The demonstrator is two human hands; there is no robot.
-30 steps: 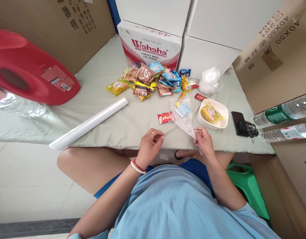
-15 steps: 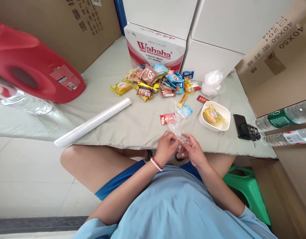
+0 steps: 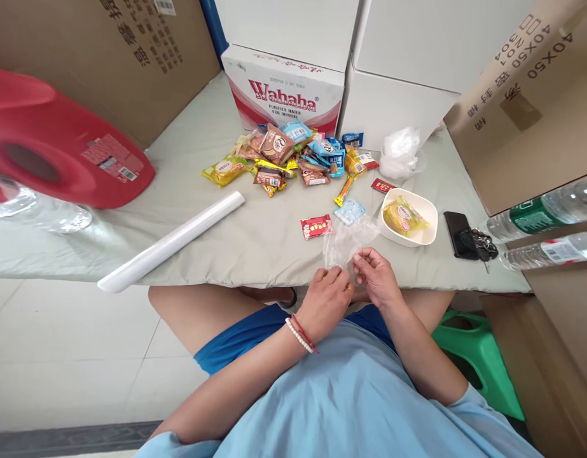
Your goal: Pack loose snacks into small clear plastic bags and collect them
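Observation:
My left hand [image 3: 325,296] and my right hand [image 3: 375,277] meet at the near edge of the cloth-covered table [image 3: 255,235], both pinching the lower end of a clear plastic bag [image 3: 346,242]. The bag lies crumpled on the cloth and looks empty. A red candy packet [image 3: 317,226] and a pale blue packet [image 3: 349,211] lie just beyond it. To the right stands a white bowl [image 3: 424,234] holding a yellow snack pack [image 3: 404,217]. Farther back is a pile of snack packets [image 3: 293,156].
A white plastic roll [image 3: 172,240] lies at the left front edge. A red jug [image 3: 59,149] and a clear bottle sit far left. A Wahaha carton [image 3: 283,92], white boxes and brown cartons ring the table. Phone and keys [image 3: 465,235], two water bottles [image 3: 545,219] and a green stool [image 3: 479,356] are right.
My left hand came across to join my right hand on the bag, which has been drawn back toward the table edge and now lies crumpled and lower.

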